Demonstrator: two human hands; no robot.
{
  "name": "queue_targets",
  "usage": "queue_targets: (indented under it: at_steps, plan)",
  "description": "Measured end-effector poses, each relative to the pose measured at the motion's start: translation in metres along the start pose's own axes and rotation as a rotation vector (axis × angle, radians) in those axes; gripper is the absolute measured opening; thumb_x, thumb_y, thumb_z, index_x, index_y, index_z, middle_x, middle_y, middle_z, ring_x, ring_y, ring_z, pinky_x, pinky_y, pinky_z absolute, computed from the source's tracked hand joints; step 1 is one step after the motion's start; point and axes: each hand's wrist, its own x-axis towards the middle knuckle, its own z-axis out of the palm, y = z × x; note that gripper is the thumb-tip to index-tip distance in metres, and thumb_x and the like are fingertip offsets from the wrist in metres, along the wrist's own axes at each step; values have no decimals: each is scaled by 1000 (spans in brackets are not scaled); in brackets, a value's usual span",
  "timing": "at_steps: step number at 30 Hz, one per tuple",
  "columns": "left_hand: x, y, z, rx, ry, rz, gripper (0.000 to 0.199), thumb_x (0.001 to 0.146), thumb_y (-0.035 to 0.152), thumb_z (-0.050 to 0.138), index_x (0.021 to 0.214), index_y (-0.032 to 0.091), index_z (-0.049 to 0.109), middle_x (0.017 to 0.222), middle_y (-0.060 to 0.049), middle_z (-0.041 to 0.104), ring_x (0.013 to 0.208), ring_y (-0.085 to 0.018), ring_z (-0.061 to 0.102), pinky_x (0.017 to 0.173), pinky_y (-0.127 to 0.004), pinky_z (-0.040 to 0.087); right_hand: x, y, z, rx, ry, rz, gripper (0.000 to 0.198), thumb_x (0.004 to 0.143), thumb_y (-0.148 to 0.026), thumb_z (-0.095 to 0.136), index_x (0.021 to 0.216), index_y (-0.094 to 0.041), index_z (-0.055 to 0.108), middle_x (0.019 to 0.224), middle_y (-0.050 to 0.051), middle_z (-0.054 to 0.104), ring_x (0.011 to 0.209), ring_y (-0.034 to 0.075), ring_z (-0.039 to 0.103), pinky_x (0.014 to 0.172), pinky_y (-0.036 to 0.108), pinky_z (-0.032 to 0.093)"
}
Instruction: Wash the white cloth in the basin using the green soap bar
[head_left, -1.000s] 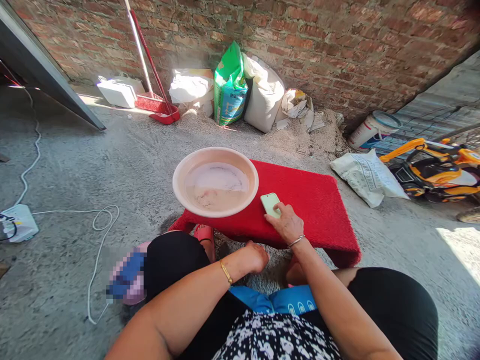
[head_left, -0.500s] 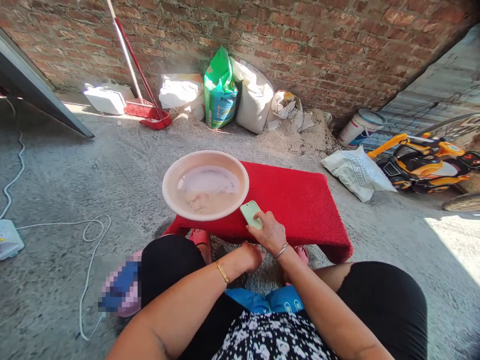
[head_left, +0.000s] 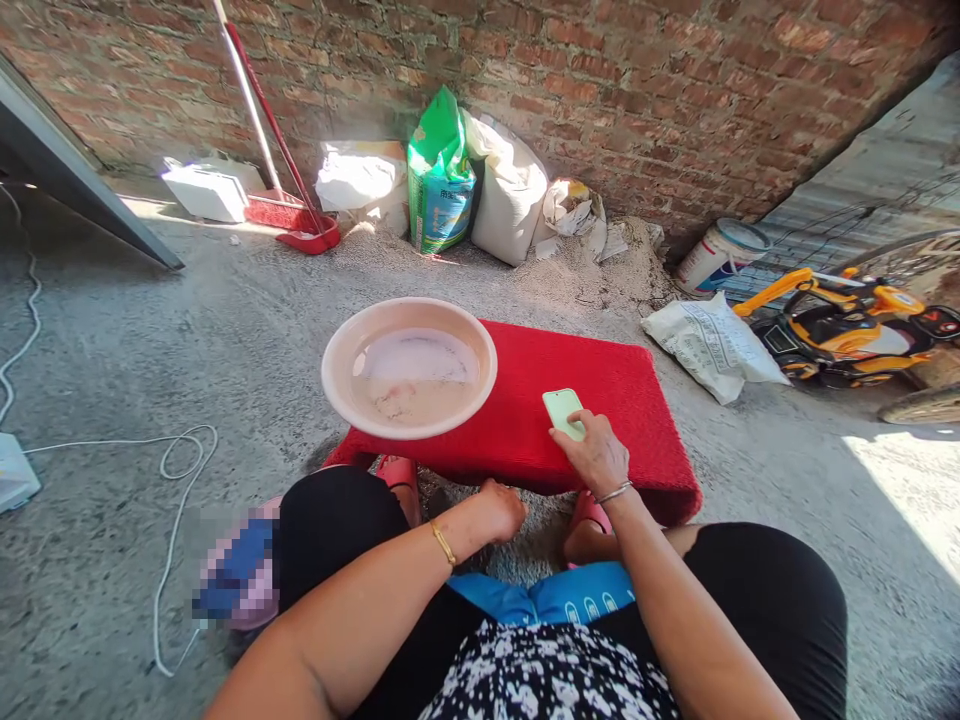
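Beige basin (head_left: pixel 409 428), cloudy water (head_left: pixel 420 372) inside, sits on red-covered worktop (head_left: pixel 630 375). My left hand (head_left: pixel 504 512): loose fist near worktop's front edge. Right of basin, over worktop, pale-green slab (head_left: pixel 559 408), long axis far-left to near-right; my right hand (head_left: pixel 598 453) grasps near end. Can't tell if slab touches worktop.
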Motion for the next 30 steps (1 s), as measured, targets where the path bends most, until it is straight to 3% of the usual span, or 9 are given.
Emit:
queue_targets:
  at_steps: [3, 6, 9, 12, 17, 24, 30]
  plan:
    - [2, -1, -1, -2, -5, -11, 33, 78, 18, 64, 110, 21, 67, 116, -15, 67, 102, -27, 66, 85, -40, 50, 8, -33, 12, 13, 3, -106, 39, 83, -56, 56, 111, -28, 59, 100, 4, 55, 85, 19, 60, 65, 27, 40]
    - [4, 0, -1, 10, -19, -8, 33, 78, 18, 63, 111, 21, 66, 115, -15, 67, 102, -27, 66, 85, -40, 51, 18, -42, 17, 10, -20, -155, 39, 84, -55, 55, 111, -28, 59, 102, 4, 54, 86, 20, 60, 67, 27, 41]
    - [3, 1, -1, 26, -7, 1, 32, 81, 17, 59, 112, 18, 66, 114, -16, 67, 102, -28, 65, 84, -40, 51, 28, -19, 12, 4, -49, -82, 40, 84, -56, 54, 113, -28, 59, 104, 5, 54, 90, 22, 60, 71, 31, 43]
    - [1, 2, -3, 11, 27, 7, 31, 83, 16, 54, 112, 17, 67, 112, -17, 67, 100, -29, 66, 83, -41, 51, 33, 25, 1, 1, -44, 108, 45, 84, -58, 52, 117, -27, 58, 107, 8, 53, 94, 25, 60, 76, 36, 44]
    - [-2, 4, -13, 14, -41, 1, 37, 82, 15, 55, 117, 14, 65, 118, -18, 65, 102, -31, 65, 85, -43, 51, 27, 79, -19, -5, 22, 328, 47, 82, -59, 54, 116, -27, 59, 111, 10, 54, 101, 29, 59, 82, 41, 44]
    - [1, 3, -24, 22, -81, -17, 39, 79, 9, 56, 117, 12, 65, 116, -20, 67, 104, -32, 65, 84, -43, 53, 12, 84, -4, 22, 10, 325, 47, 83, -60, 50, 118, -28, 57, 109, 9, 54, 99, 27, 59, 80, 40, 45]
    - [4, 1, -27, 4, -86, -19, 40, 76, 4, 57, 114, 10, 66, 113, -21, 68, 104, -32, 65, 82, -41, 55, 7, 86, 17, -45, 132, 281, 49, 88, -59, 41, 122, -26, 53, 106, 9, 51, 93, 26, 59, 73, 36, 47]
